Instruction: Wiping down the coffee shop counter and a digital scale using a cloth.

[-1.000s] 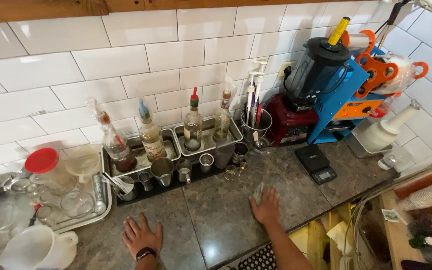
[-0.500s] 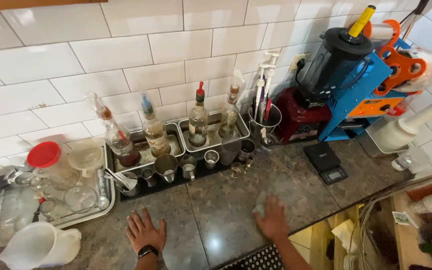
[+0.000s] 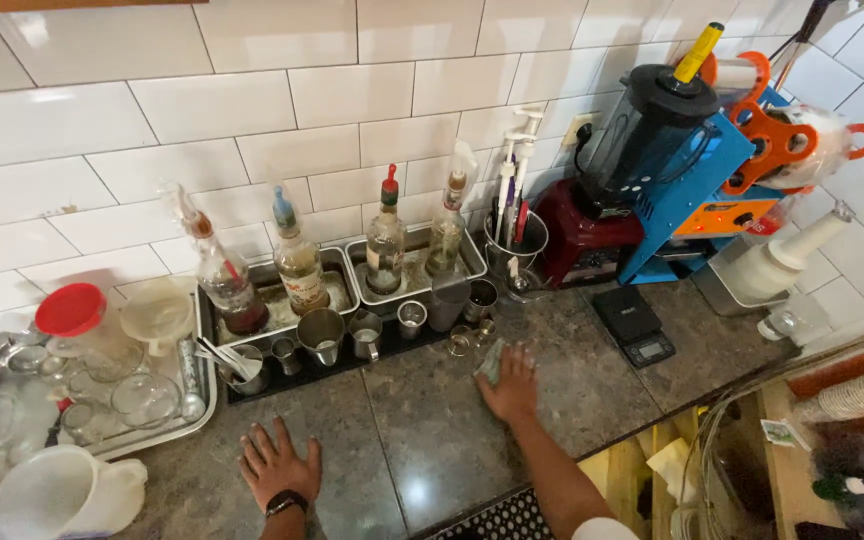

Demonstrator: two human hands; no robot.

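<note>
My left hand (image 3: 277, 464) lies flat on the dark stone counter (image 3: 422, 440), fingers spread, with a black watch at the wrist. My right hand (image 3: 512, 385) presses a small pale green cloth (image 3: 490, 361) onto the counter, just in front of a row of metal cups (image 3: 364, 332) standing on a black mat. Behind the cups, two metal trays (image 3: 342, 275) hold several syrup bottles (image 3: 386, 238) with pour spouts.
A blender (image 3: 642, 140) and a blue and orange machine (image 3: 732, 170) stand at the back right, a small black scale (image 3: 634, 325) in front of them. A metal tray (image 3: 197, 385) with glassware and a red-lidded jar (image 3: 70, 312) sits left, with a white jug (image 3: 57, 495) near it.
My right hand has slid with the cloth away from me toward the row of cups. The left hand stays flat on the counter. The view has shifted closer.
</note>
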